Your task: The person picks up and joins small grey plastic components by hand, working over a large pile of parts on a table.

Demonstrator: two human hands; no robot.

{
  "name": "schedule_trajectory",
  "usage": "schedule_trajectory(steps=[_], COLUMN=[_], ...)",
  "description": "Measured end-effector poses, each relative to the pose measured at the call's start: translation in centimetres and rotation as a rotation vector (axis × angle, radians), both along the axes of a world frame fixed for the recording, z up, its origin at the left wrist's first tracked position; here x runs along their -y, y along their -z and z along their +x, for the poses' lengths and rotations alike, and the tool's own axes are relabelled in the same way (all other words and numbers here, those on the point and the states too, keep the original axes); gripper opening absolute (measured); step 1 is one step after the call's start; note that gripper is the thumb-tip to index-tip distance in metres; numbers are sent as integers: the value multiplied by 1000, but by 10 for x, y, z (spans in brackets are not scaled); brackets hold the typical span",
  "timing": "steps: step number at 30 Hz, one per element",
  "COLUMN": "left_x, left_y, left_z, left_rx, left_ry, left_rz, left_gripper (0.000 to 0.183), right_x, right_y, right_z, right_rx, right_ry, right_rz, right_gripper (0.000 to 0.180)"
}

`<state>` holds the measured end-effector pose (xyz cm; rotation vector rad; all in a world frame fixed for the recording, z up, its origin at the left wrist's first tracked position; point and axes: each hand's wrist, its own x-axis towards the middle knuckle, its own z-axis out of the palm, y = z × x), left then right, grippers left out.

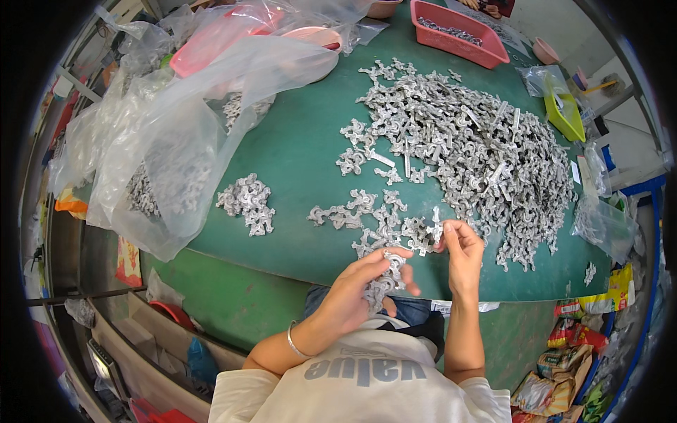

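Note:
My left hand [365, 283] is curled around several small grey metal castings [386, 277] at the near edge of the green table [296, 143]. Just right of it, my right hand [460, 248] pinches one grey casting [435, 227] between thumb and fingertips, above loose pieces on the table. Scattered castings [381, 224] lie beyond my left hand. A large heap of the same castings [476, 143] spreads over the middle and right of the table. Further left lies a small separate pile [247, 203].
A clear plastic bag [174, 143] with more castings covers the table's left side. A pink basket [460, 50] of metal parts stands at the far edge, a yellow-green basket [568, 116] at the right. Wooden compartments [143, 349] are at the lower left.

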<state>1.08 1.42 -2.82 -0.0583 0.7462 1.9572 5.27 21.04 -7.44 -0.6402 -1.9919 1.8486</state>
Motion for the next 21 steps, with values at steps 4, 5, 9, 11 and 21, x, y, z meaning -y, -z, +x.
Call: schedule_trajectory(steps=[4,5,9,11,21], left_x=[2,2,-3,-2,7], left_y=[8,8,2,6,-6], left_z=[2,3,3,4,-1], left_rx=[14,4,-60,-93,-250], left_ry=[-46,-42,-156,-197,-13], left_rz=[55,55,-37,-33,-60], left_gripper=[26,25,21,19,13], right_x=[13,16,28,32,37], right_y=[-19,-24,-37,-43,-69], right_z=[10,12,21,25,29], right_rx=[-17,-12,-69,-69,-134], right_ry=[-81,-95,-170,-188,-335], right_rz=[-485,-529,-393,-276,23], right_gripper=[16,16,17,15,9])
